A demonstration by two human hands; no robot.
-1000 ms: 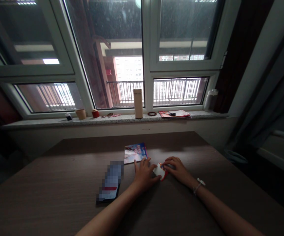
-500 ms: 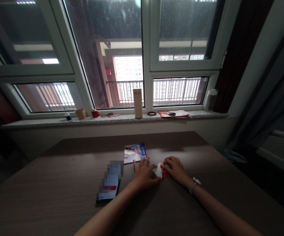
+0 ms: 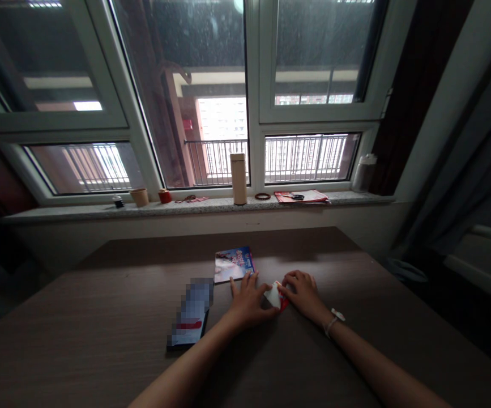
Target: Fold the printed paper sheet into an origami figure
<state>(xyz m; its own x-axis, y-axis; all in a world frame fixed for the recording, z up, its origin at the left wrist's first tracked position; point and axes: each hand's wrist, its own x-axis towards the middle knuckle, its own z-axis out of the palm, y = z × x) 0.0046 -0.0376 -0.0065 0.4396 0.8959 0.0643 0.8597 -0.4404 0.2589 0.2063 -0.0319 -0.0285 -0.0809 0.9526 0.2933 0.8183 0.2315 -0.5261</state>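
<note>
A small folded piece of paper (image 3: 275, 296), white with a red underside, lies on the dark wooden table (image 3: 101, 317) between my hands. My left hand (image 3: 247, 300) lies flat on the table with fingers spread, its thumb pressing the paper's left edge. My right hand (image 3: 302, 292) has its fingers curled down and pinches the paper's right side. A bracelet sits on my right wrist.
A colourful booklet (image 3: 233, 263) lies just beyond my left hand. A phone (image 3: 191, 317) lies to the left. On the window sill (image 3: 186, 208) stand a tall beige flask (image 3: 239, 178), small cups (image 3: 140, 196), a bangle (image 3: 263, 196) and papers (image 3: 302, 196).
Both hands and the paper have shifted slightly toward the window and closer together. The paper looks more folded and smaller than a second ago.
</note>
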